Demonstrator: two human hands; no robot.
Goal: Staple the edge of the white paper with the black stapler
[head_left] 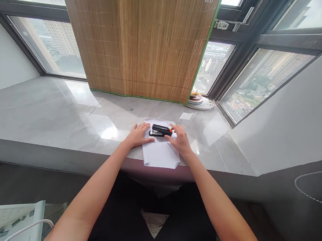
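A black stapler with an orange patch at its right end lies across white paper on the sill, its two arms apart at the left end. My right hand has thumb and fingers around the stapler's right end. My left hand rests on the paper's left side, its fingers and thumb spread, just left of the stapler. The paper's near edge hangs slightly over the sill's front edge.
The grey tiled windowsill stretches to both sides. A bamboo blind hangs behind, before the windows. Stacked plates stand at the back right corner. Tiny dark bits lie on the sill. A white slatted item is at lower left.
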